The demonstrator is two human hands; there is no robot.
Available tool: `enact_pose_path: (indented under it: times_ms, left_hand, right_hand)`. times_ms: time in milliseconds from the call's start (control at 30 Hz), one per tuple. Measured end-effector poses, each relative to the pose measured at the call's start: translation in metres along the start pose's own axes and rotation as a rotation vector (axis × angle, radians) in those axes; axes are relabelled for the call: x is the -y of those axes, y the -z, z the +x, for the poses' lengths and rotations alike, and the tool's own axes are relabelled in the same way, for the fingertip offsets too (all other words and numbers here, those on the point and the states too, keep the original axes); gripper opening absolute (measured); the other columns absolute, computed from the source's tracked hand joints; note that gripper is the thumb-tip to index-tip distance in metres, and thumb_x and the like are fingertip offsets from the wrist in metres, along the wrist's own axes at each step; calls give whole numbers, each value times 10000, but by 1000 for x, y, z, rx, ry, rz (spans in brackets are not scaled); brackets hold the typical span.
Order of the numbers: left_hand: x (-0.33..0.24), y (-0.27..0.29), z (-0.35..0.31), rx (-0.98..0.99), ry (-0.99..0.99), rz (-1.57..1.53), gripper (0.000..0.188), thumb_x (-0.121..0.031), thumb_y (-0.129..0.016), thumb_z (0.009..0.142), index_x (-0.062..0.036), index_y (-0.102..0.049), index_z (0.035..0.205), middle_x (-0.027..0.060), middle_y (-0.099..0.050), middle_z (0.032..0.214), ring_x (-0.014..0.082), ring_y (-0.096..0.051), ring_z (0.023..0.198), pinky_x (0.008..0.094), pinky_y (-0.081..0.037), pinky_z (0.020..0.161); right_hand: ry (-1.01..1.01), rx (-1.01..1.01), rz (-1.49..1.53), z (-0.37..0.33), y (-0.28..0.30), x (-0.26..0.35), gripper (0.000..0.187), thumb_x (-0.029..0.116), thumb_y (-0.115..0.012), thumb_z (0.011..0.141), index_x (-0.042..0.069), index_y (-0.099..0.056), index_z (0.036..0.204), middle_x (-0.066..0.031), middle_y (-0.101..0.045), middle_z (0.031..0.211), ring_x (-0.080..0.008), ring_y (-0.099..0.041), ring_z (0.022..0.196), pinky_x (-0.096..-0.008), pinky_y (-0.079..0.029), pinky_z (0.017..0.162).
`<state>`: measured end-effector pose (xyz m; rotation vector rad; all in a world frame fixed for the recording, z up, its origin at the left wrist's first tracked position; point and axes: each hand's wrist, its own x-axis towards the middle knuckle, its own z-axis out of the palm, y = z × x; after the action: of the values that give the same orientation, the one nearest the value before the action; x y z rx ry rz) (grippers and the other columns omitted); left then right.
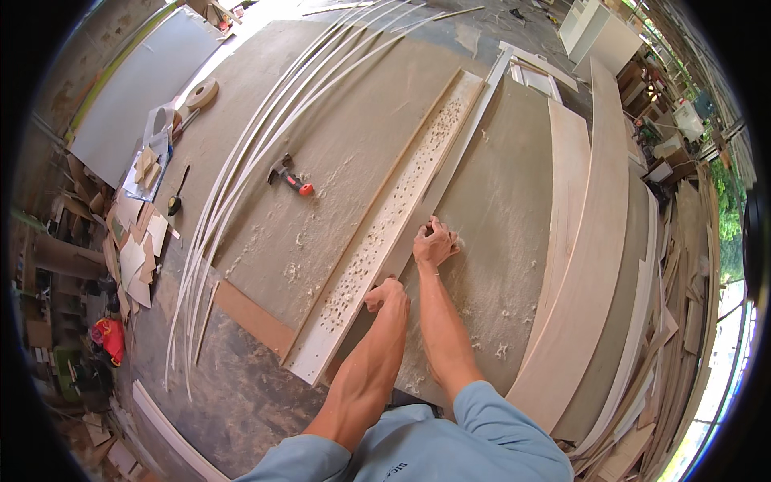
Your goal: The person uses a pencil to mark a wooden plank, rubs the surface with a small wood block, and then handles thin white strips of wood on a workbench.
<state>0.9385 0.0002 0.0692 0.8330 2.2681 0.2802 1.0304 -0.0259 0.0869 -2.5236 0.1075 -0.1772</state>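
A long, narrow white board (384, 233) with raised wooden edges lies slanted across the work surface, its face scattered with dark specks or holes. My left hand (389, 296) is closed at the board's right edge, toward its near end, with the fingers curled against that edge. Farther up the same edge, my right hand (436, 243) is bent in a pinch. Something small and dark shows between its fingers, too small to name. Pale shavings lie on the surface about the right hand. Left of the board rests a hammer (290, 177) with a red and black handle.
Thin white strips (233, 181) curve along the left of the large brown panel (369, 104). Beyond them lie a tape roll (201, 94), a screwdriver-like tool (178, 193) and wood scraps (136, 249). Long planks (594, 241) line the right side. A white box-like cabinet (598, 36) stands far right.
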Motion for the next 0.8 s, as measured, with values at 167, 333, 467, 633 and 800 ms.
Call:
enact_pose_path:
  times_ms: [167,333,467,633,800]
  left_hand:
    - [-11,-9,-10,18,-26,85,440,-168,-851,541,1,-629,880,145,-666,871,278,-651,799,361,-513,737]
    - [-19,-1,-28,37,-119,99,469,-164,-846,546,7,-624,923,155,-658,882,279,-652,790,363,-517,722]
    - [-26,8,-37,92,-138,61,488,-146,-844,547,9,-622,952,159,-652,893,271,-654,774,367,-525,705]
    - [-39,9,-51,97,-98,103,471,-133,-844,546,12,-620,934,167,-653,903,282,-655,781,359,-533,712]
    - [-45,0,-48,140,-26,70,441,-149,-848,545,3,-632,898,182,-652,897,290,-659,788,351,-538,714]
  right_hand:
    - [8,-10,58,16,-2,2,229,164,-614,759,177,-656,984,-5,-646,945,-277,-497,1009,-484,-304,845]
    - [52,-63,71,9,0,-2,192,174,-623,756,181,-664,944,10,-654,901,-259,-510,975,-469,-309,827]
    - [69,26,87,-13,6,-5,181,179,-625,750,182,-664,927,15,-654,873,-267,-511,979,-483,-315,825]
    - [117,61,97,-9,14,-11,193,184,-638,744,170,-665,935,-5,-646,905,-261,-511,981,-494,-339,865]
    - [394,84,94,-8,20,-24,299,205,-650,746,139,-664,1038,-10,-584,1102,-249,-490,1013,-437,-359,885]
